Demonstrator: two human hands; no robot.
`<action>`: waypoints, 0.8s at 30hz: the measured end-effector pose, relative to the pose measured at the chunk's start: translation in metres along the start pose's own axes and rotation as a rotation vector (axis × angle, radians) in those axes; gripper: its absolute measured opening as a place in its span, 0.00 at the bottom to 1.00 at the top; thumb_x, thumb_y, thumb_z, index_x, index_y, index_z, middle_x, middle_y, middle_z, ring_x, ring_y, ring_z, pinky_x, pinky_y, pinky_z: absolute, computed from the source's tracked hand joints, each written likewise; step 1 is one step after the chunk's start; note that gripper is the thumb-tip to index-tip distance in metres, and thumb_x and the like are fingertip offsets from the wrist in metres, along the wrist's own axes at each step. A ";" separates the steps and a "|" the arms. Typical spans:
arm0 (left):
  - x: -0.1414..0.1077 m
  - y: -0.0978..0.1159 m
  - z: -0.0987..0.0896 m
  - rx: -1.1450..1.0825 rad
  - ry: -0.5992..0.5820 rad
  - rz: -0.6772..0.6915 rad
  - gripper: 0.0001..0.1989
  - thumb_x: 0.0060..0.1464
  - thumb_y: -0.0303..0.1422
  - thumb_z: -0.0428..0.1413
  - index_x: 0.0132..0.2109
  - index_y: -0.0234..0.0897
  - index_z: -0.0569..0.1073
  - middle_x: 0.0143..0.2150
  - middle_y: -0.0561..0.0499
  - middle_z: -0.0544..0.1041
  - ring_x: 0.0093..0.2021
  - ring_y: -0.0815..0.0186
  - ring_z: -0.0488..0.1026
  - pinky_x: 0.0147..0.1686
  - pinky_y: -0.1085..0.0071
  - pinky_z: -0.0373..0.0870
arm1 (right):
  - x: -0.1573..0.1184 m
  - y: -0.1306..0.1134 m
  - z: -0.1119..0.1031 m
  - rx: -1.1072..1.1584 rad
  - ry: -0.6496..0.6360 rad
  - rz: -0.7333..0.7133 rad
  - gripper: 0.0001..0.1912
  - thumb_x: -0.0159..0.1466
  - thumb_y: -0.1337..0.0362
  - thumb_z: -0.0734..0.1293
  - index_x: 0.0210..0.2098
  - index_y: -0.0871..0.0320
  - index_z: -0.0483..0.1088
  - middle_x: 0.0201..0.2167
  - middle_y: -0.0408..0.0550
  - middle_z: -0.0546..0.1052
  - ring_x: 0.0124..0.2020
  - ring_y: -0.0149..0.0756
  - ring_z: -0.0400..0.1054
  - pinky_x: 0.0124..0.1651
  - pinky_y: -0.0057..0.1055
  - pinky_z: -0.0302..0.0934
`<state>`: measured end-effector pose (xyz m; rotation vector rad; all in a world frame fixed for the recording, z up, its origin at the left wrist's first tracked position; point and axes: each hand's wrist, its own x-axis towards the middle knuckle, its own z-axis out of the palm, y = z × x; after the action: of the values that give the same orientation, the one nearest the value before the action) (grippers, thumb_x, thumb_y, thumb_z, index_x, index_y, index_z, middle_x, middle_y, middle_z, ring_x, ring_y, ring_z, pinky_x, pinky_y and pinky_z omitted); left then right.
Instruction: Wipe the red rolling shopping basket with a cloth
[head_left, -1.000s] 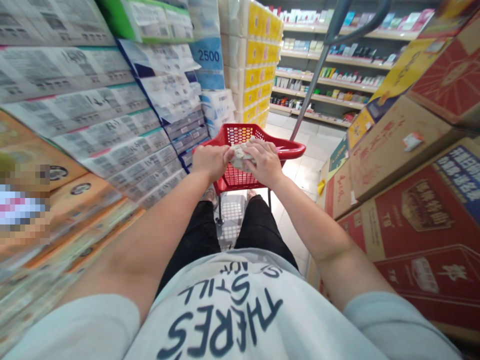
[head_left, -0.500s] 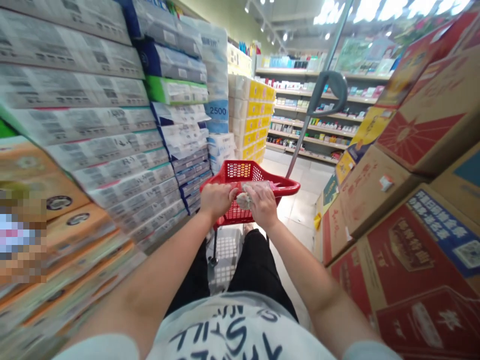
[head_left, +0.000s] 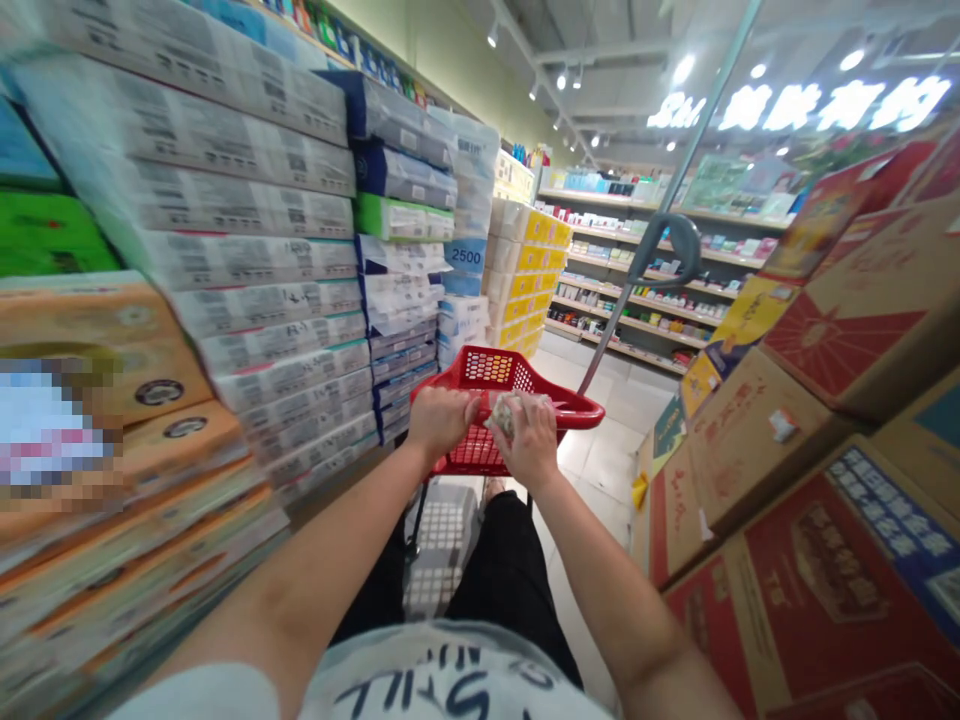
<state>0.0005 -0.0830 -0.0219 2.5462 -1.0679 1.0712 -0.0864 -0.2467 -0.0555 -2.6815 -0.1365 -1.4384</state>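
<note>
A red shopping cart [head_left: 589,412] with a perforated basket stands in front of my body. Its near handle bar lies under both hands. My left hand [head_left: 441,422] has its fingers wrapped round the left part of the bar. Over the right part, my right hand [head_left: 531,440] is closed round a small pale crumpled item [head_left: 504,412], pressed against the bar. A grey pole [head_left: 609,325] with a grey looped grip [head_left: 667,250] rises at the cart's right side.
Stacked wrapped paper packs [head_left: 277,240] line the left, with orange packs [head_left: 150,400] nearer. Red and brown cartons [head_left: 810,530] are piled on the right. A tiled aisle [head_left: 592,470] leads to stocked shelves [head_left: 637,260] ahead.
The view has shifted, so the cart, hands and shelves appear lower, and the left stacks sit further right. Both hands have stayed on the bar.
</note>
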 end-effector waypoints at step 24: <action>-0.017 -0.006 -0.009 -0.035 0.131 -0.072 0.15 0.64 0.36 0.44 0.43 0.38 0.75 0.45 0.43 0.77 0.49 0.55 0.70 0.51 0.54 0.58 | 0.014 -0.009 0.004 0.120 0.077 0.024 0.17 0.70 0.63 0.57 0.56 0.56 0.67 0.53 0.53 0.72 0.55 0.42 0.64 0.60 0.45 0.54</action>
<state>-0.0083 -0.0654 -0.0269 2.4299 -0.9465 1.1716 -0.0768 -0.2371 -0.0453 -2.5212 -0.1783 -1.4740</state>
